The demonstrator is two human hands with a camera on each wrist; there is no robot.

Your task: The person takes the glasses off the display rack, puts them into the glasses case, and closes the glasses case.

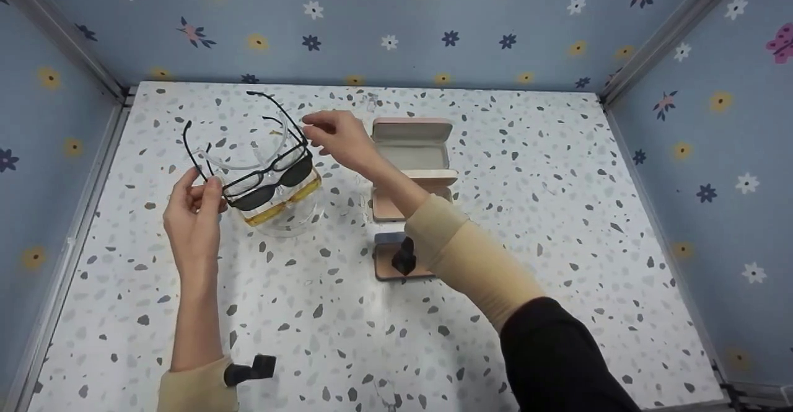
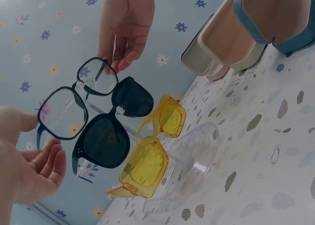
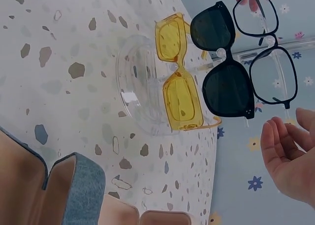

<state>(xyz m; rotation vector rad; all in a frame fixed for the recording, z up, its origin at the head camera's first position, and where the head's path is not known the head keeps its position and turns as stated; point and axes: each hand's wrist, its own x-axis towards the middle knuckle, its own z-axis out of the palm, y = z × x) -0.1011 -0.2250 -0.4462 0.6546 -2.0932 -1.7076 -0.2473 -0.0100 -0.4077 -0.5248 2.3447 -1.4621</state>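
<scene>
A clear stand point(image 2: 206, 141) holds yellow-framed glasses point(image 3: 182, 87), dark-lensed sunglasses point(image 3: 219, 57) and, at the top, black-framed clear eyeglasses point(image 2: 64, 112). My left hand point(image 1: 193, 217) pinches the clear eyeglasses near one hinge, thumb and fingers on either side of the temple. Beside the opposite temple, my right hand point(image 1: 344, 139) has its fingers loosely bent, fingertips right at the temple. In the right wrist view, this right hand point(image 3: 290, 158) shows a gap between thumb and fingers, close below the frame's hinge.
Open glasses cases stand in a column right of the stand: a pink-lidded one point(image 1: 412, 130) at the back, a cream one point(image 1: 427, 179) in the middle and a blue one point(image 2: 251, 20) nearest. My right forearm reaches over them. Flowered walls point(image 1: 396, 21) border the speckled table point(image 1: 557, 214).
</scene>
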